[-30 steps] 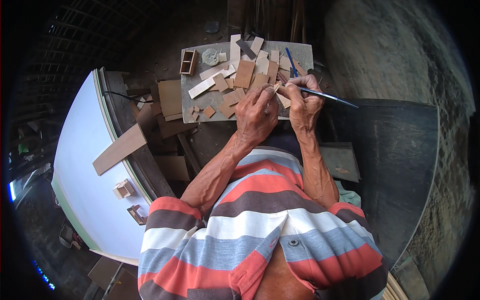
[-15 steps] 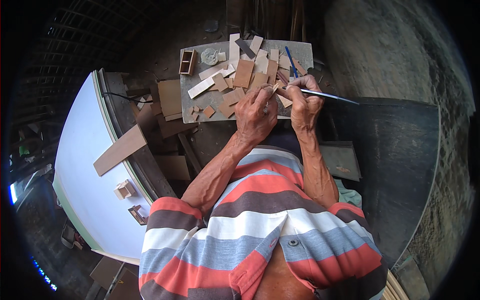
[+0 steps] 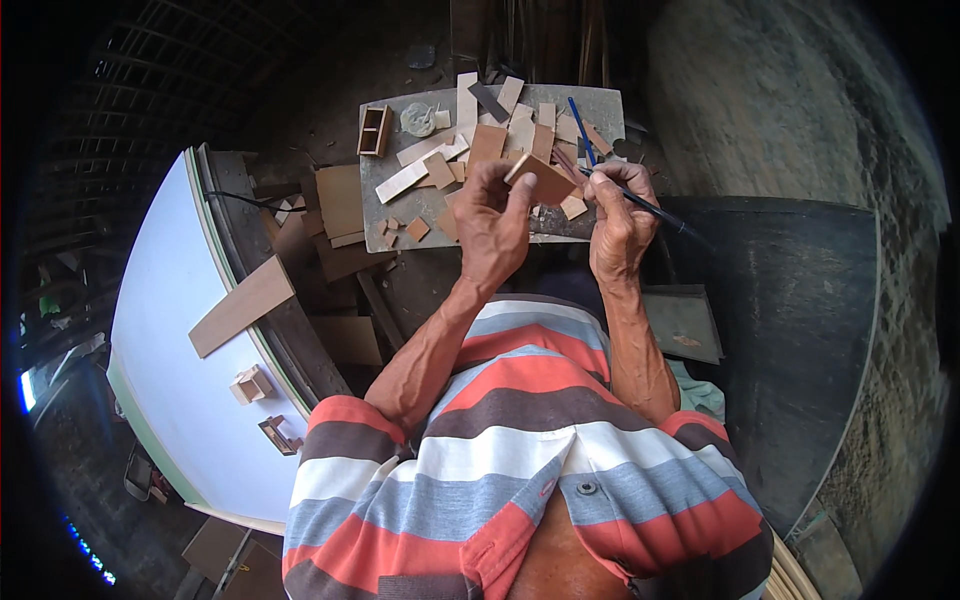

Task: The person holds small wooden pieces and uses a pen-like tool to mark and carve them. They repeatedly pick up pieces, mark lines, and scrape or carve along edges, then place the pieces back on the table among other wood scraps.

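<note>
Above the near edge of the small table, my left hand (image 3: 493,225) grips a small brown wooden board (image 3: 543,184) between thumb and fingers, its pale edge turned up. Close beside it on the right, my right hand (image 3: 622,222) pinches a slim dark stick (image 3: 655,208), tapered like a brush handle. The stick's far end points out to the right; its other end is near the board's right corner, and I cannot tell whether they touch. Many loose wooden pieces (image 3: 487,143) lie beneath and beyond my hands. A blue stick (image 3: 581,130) leans among them.
On the table (image 3: 384,220) stand a divided wooden box (image 3: 375,130) and a crumpled clear plastic bag (image 3: 418,117). To my left, a white board (image 3: 190,400) carries a wooden plank (image 3: 240,305) and two small wooden frames (image 3: 252,384). A dark panel (image 3: 780,300) stands right, beside a rough wall (image 3: 800,100).
My left hand has turned and drawn slightly left, bringing the board's broad face into view. My right hand has shifted a little right and down, and the stick now slants more steeply.
</note>
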`<move>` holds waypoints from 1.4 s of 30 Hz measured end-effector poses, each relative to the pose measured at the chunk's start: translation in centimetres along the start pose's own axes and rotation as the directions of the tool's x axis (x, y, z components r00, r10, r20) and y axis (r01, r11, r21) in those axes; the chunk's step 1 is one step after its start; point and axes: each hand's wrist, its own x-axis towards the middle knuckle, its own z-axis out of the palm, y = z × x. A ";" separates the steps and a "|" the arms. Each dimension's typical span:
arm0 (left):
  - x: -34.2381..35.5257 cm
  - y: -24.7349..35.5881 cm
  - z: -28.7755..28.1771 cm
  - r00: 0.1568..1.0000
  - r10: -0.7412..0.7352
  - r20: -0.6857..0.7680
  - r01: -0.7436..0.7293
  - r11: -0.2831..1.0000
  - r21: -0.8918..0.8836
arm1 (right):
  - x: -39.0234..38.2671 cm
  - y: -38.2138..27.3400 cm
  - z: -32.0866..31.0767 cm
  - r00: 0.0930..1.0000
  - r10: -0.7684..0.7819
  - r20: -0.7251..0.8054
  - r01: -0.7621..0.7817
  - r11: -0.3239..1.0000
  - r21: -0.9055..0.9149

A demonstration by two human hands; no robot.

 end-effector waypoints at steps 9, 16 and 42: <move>1.6 -0.9 -0.5 0.923 -0.366 0.118 0.350 0.671 -0.653 | -1.4 -1.5 1.4 0.984 -0.049 0.170 0.058 0.997 -0.046; 0.8 -0.9 -1.0 0.986 -0.146 0.077 0.162 0.948 -0.275 | -1.4 -1.1 1.8 0.990 0.106 -0.090 -0.096 0.990 0.107; 0.6 -1.4 -1.9 0.854 -0.214 0.475 0.506 0.553 -0.662 | -2.5 -3.5 3.5 0.985 -0.171 -0.003 0.171 0.985 -0.021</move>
